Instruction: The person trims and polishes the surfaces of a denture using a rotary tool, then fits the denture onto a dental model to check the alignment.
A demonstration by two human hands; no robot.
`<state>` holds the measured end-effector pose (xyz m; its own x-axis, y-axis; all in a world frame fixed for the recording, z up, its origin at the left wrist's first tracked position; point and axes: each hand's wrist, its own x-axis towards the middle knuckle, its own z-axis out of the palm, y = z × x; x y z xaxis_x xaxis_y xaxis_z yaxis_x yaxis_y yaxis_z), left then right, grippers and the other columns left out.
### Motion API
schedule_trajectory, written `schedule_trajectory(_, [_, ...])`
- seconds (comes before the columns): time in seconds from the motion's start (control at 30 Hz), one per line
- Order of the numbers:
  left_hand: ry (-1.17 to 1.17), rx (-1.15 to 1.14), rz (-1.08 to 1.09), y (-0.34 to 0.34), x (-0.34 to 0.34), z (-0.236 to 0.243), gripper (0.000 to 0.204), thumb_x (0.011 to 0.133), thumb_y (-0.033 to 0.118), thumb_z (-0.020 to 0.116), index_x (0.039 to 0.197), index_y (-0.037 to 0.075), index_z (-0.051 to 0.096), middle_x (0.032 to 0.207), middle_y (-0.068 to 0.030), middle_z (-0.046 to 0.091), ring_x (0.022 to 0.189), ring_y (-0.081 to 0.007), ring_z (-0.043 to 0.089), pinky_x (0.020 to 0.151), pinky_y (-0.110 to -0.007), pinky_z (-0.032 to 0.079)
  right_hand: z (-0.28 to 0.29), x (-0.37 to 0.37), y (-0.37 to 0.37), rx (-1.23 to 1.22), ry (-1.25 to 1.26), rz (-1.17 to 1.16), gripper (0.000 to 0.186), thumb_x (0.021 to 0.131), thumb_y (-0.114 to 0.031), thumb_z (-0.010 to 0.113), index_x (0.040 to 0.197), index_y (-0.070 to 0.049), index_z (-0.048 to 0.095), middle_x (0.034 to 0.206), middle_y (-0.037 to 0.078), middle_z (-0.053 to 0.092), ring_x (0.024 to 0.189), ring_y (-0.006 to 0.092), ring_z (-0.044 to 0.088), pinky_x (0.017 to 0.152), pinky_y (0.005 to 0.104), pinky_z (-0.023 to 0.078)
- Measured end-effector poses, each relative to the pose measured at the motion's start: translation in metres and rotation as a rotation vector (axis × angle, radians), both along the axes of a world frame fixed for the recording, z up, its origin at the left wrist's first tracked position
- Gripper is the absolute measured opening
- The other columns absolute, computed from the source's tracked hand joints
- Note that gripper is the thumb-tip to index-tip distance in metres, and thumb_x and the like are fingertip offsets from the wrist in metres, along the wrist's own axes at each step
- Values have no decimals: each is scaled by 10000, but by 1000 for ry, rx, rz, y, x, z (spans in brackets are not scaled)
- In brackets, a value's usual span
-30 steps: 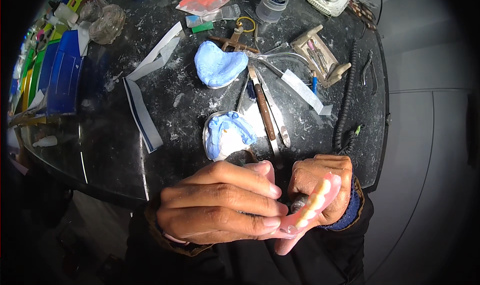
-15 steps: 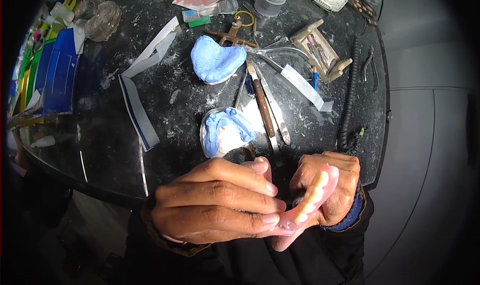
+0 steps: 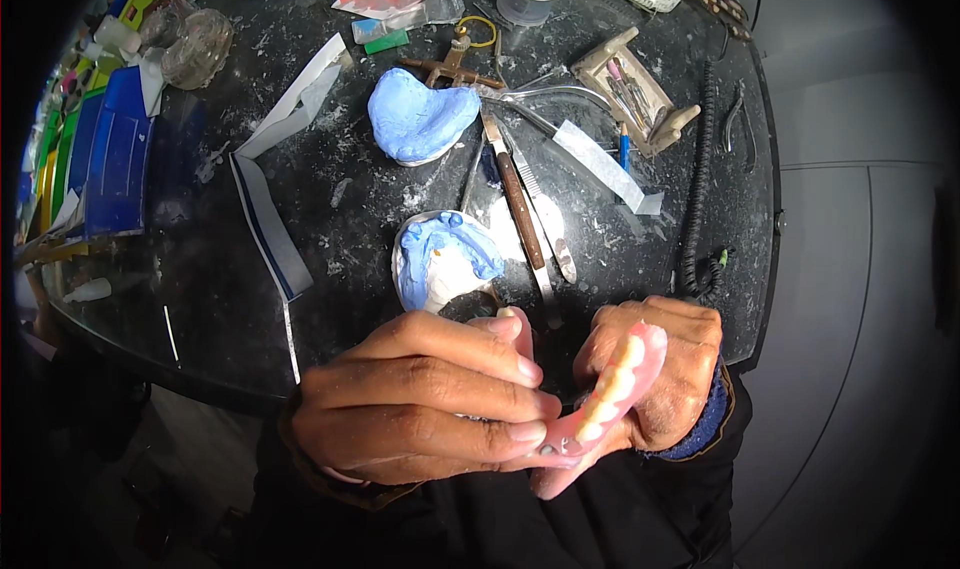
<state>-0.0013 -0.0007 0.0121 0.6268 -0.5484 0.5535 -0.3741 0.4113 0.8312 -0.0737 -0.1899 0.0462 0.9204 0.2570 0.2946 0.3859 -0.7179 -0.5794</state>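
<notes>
My left hand [image 3: 420, 394] is closed on a pink denture [image 3: 640, 369] with a row of cream teeth. Its fingers lie over the denture's middle, hiding that part. One end of the denture shows above the fingertips, the other reaches across in front of my right hand [image 3: 672, 369]. My right hand is curled into a fist close behind it, and its thumb appears to stretch under the denture. Whatever the fist holds, if anything, is hidden. Just beyond my left hand sits a blue and white dental cast [image 3: 440, 254]. Farther back lies a second blue cast [image 3: 420, 119].
A wooden-handled spatula [image 3: 520, 204] and a metal knife [image 3: 560, 249] lie beyond my hands. A small tray of tools [image 3: 640, 94] and a coiled black cord [image 3: 697, 179] are at right. Folded paper strips [image 3: 268, 224] and blue boxes [image 3: 118, 159] are at left.
The denture and my left hand have shifted slightly left. The table and everything on it also sit a little farther left in the view. Both hands keep their grip.
</notes>
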Motion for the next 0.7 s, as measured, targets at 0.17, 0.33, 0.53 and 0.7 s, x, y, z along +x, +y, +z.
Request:
schedule_trajectory(0.17, [-15, -18, 18, 0, -1, 2, 163, 708, -7, 751, 848, 55, 696, 880, -64, 686, 878, -194, 637, 859, -338, 547, 2, 3, -1, -14, -10, 32, 648, 500, -638, 732, 692, -34, 596, 526, 8, 471, 412, 134, 504, 370, 244, 366])
schedule_trajectory(0.33, [-1, -45, 16, -2, -1, 2, 153, 710, -15, 746, 840, 51, 701, 878, -65, 687, 880, -194, 637, 859, -334, 548, -3, 4, -3, -16, -46, 4, 661, 478, -653, 733, 670, -39, 584, 515, 0, 458, 408, 135, 501, 366, 250, 354])
schedule_trajectory(0.53, [-63, -127, 8, -4, -1, -6, 127, 738, 5, 723, 862, 16, 699, 900, -90, 687, 897, -217, 638, 875, -348, 543, 0, 5, -2, 8, 13, 58, 632, 480, -650, 717, 645, -60, 560, 521, 6, 437, 401, 141, 479, 365, 248, 323])
schedule_trajectory(0.7, [-101, -106, -76, 3, 5, -1, 126, 762, 18, 702, 882, -17, 688, 907, -114, 686, 935, -244, 635, 910, -378, 529, -15, 6, 1, 44, -52, 53, 559, 537, -606, 711, 577, -92, 495, 499, -3, 425, 376, 138, 436, 363, 264, 271])
